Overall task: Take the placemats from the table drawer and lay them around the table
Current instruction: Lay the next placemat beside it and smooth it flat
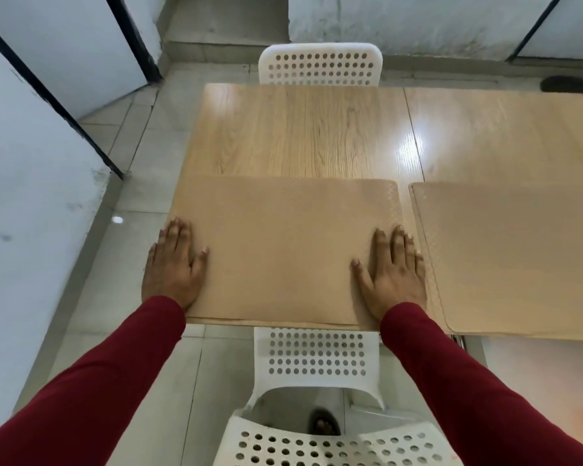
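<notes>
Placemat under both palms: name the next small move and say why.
Probably lift both hands off and go for another mat. The left hand and right hand lie flat on the placemat, which looks flat and squared to the table's near edge. A second placemat lies alongside; the far side by the white chair is bare.

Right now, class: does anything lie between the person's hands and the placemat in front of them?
Nothing visible does. The left hand and right hand lie flat and open directly on the placemat, one near each side edge. It rests on the table, apart from the second placemat.
</notes>
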